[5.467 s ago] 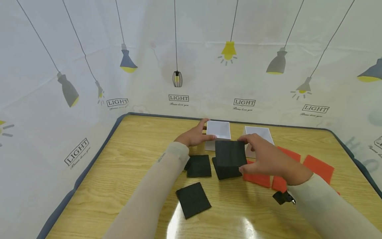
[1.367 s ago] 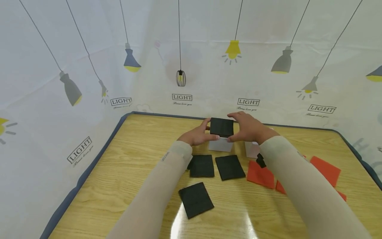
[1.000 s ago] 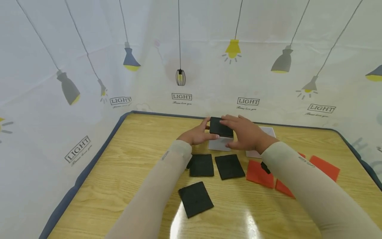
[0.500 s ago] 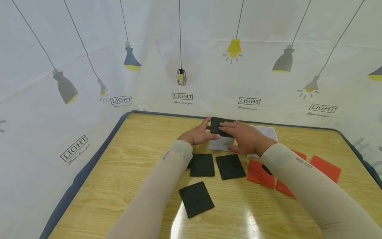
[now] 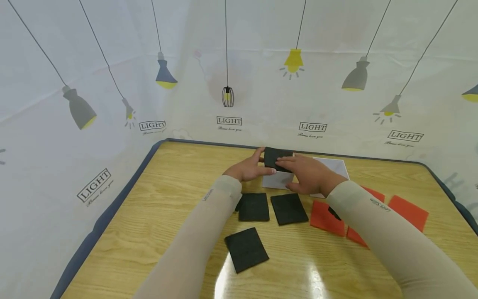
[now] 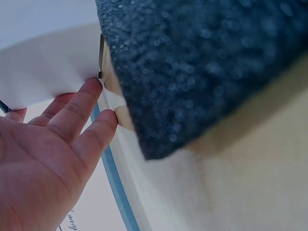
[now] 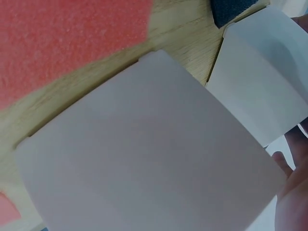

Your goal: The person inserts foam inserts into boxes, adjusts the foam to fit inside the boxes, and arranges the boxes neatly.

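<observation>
A black foam square (image 5: 271, 156) covers the top of a small white box (image 5: 277, 181) near the table's back edge. My left hand (image 5: 244, 169) holds this box at its left side, thumb along the front and index finger at the back corner; in the left wrist view, fingertips touch the white wall (image 6: 53, 62). My right hand (image 5: 311, 174) rests its fingers on the foam square, thumb lower by the box's front right. Another white box (image 5: 332, 165) stands to the right, partly behind this hand.
In front lie flat black foam squares (image 5: 253, 207) (image 5: 289, 209) (image 5: 246, 250). Red foam squares (image 5: 328, 218) (image 5: 408, 211) lie to the right, some hidden under the right sleeve. A printed white curtain (image 5: 257, 83) borders the wooden table (image 5: 164, 195).
The black foam square went from my right hand in front of the box onto its top. My right fingers shifted from its edges to lie over it. My left hand stayed at the box.
</observation>
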{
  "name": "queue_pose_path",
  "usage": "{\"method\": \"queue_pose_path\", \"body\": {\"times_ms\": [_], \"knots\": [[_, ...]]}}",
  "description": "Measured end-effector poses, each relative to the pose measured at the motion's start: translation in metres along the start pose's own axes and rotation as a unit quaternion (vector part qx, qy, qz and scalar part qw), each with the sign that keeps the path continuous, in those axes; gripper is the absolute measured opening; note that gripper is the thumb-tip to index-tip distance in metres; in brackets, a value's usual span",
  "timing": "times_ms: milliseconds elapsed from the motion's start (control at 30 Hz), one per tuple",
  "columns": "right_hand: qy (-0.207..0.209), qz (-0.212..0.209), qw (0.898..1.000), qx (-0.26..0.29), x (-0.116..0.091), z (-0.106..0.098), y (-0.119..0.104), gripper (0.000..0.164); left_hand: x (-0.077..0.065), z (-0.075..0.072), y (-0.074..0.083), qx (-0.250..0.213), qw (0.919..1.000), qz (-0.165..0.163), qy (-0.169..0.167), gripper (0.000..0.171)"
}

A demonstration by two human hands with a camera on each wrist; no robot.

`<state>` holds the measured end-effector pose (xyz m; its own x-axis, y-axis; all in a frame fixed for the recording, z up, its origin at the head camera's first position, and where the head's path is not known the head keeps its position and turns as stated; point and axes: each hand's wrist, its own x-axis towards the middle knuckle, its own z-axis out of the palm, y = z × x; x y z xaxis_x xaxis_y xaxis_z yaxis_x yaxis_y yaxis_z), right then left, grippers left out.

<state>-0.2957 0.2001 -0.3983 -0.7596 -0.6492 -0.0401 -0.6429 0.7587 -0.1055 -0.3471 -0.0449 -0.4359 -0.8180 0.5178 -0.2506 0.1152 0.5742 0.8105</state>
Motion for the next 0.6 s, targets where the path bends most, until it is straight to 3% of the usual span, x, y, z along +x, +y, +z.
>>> {"method": "queue_pose_path", "body": {"times_ms": [300, 600], "knots": [[-0.002, 0.000, 1.000, -0.007, 0.002, 0.002, -0.001, 0.072, 0.001, -0.001, -0.001, -0.004, 1.0000, 0.003, -0.001, 0.110], [0.037, -0.020, 0.999, -0.018, 0.011, -0.001, -0.005, 0.091, 0.002, 0.000, -0.002, 0.003, 1.0000, 0.003, -0.001, 0.107]]}}
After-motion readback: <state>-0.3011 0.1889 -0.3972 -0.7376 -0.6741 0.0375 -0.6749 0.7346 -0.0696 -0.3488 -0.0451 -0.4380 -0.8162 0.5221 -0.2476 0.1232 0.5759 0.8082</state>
